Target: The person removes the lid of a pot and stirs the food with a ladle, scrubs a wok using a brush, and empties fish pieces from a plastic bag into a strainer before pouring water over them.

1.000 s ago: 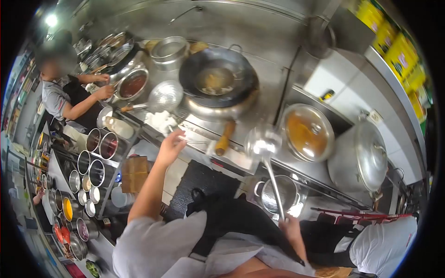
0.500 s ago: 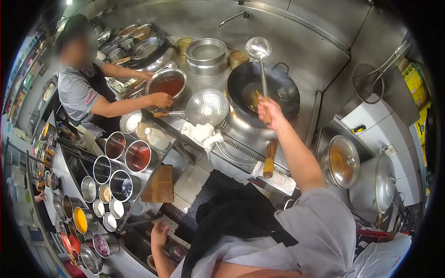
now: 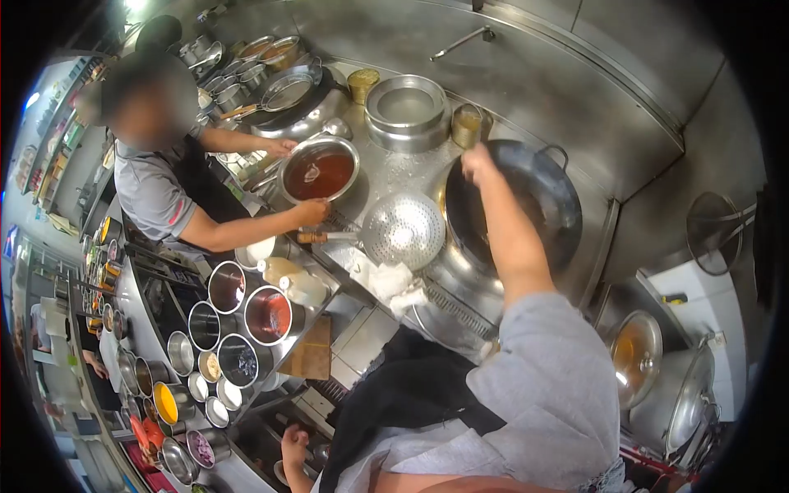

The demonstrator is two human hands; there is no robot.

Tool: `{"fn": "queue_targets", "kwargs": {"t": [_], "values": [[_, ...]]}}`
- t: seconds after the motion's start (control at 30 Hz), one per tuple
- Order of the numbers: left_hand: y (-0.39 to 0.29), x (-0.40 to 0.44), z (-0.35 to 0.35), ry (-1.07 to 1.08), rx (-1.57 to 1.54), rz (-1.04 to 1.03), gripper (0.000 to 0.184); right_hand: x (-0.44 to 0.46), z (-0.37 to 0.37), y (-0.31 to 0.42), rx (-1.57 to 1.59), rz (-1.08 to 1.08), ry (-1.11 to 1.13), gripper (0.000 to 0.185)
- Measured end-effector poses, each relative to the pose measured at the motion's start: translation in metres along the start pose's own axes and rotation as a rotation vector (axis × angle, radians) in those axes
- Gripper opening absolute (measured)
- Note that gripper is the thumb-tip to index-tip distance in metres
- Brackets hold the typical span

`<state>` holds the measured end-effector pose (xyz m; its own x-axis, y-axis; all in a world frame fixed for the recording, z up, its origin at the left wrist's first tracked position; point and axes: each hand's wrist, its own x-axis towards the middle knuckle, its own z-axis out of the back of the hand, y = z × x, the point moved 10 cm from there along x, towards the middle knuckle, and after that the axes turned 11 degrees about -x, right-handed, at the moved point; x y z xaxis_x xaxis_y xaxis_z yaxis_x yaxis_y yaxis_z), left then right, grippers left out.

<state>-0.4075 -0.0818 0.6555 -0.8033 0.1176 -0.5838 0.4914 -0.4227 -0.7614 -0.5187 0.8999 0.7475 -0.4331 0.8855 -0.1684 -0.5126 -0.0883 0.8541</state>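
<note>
My right hand [image 3: 478,163] reaches over the far left rim of the black wok [image 3: 538,193], fingers closed. The ladle it gripped half a second ago is now almost wholly hidden behind the hand and forearm. Just beyond the knuckles stands a metal can [image 3: 467,123] with yellowish contents. Low beside my body, my left hand [image 3: 294,446] hangs with curled fingers and nothing visible in it, near the dark lower shelf. A perforated strainer [image 3: 403,230] with a wooden handle lies left of the wok, close to a crumpled white cloth [image 3: 385,278].
At the left, a co-worker [image 3: 168,193] holds a steel bowl [image 3: 285,182] of red-brown liquid with both hands. Stacked metal basins [image 3: 407,107] stand behind the strainer. Several steel pots [image 3: 269,315] of ingredients fill the left counter. Lidded pots [image 3: 637,353] stand at the right.
My right hand has moved away from me to the wok's far left rim, and the raised ladle has dropped from view. The camera view has shifted left. The co-worker still holds the bowl.
</note>
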Motion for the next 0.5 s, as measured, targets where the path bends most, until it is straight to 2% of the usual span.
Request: {"fn": "queue_targets", "kwargs": {"t": [0.03, 0.07, 0.13, 0.17, 0.2, 0.23, 0.27, 0.33, 0.37, 0.4, 0.43, 0.47, 0.5], "values": [[-0.002, 0.002, -0.005, -0.005, -0.006, -0.001, 0.042, -0.035, -0.004, 0.008, -0.247, 0.190, -0.210, 0.054], [-0.008, -0.008, -0.013, 0.014, 0.059, 0.002, 0.041, -0.087, -0.005, 0.024, -0.516, 0.013, -0.044, 0.079], [-0.030, -0.019, -0.033, 0.022, 0.119, 0.010, 0.040, -0.096, -0.024, 0.022, -0.476, 0.095, -0.056, 0.082], [-0.037, -0.023, -0.044, 0.030, 0.080, 0.077, 0.039, -0.086, -0.037, 0.023, -0.479, 0.091, -0.041, 0.082], [-0.043, -0.025, -0.051, 0.040, 0.046, 0.145, 0.038, -0.075, -0.047, 0.035, -0.393, 0.182, -0.067, 0.081], [-0.048, -0.022, -0.056, 0.050, 0.140, 0.178, 0.038, -0.066, -0.054, 0.049, -0.303, 0.273, -0.098, 0.080], [-0.048, -0.016, -0.056, 0.045, 0.143, 0.182, 0.038, -0.052, -0.063, 0.057, -0.300, 0.269, -0.092, 0.080], [-0.052, 0.001, -0.054, 0.025, 0.042, 0.138, 0.038, -0.018, -0.094, 0.070, -0.174, 0.161, 0.063, 0.081], [-0.058, 0.003, -0.048, -0.059, 0.047, 0.185, 0.040, 0.003, -0.118, 0.070, -0.169, 0.164, 0.071, 0.081], [-0.066, 0.003, -0.049, -0.070, 0.045, 0.190, 0.040, 0.028, -0.142, 0.059, -0.105, 0.176, -0.031, 0.069], [-0.082, 0.005, -0.048, -0.085, 0.040, 0.097, 0.040, 0.044, -0.153, 0.056, -0.042, 0.188, -0.133, 0.058], [-0.094, 0.003, -0.044, -0.097, 0.037, 0.006, 0.041, 0.055, -0.157, 0.063, -0.042, 0.186, -0.123, 0.058], [-0.084, 0.005, -0.040, -0.087, -0.024, -0.011, 0.041, 0.063, -0.186, 0.058, 0.376, -0.049, 0.226, 0.039]]}}
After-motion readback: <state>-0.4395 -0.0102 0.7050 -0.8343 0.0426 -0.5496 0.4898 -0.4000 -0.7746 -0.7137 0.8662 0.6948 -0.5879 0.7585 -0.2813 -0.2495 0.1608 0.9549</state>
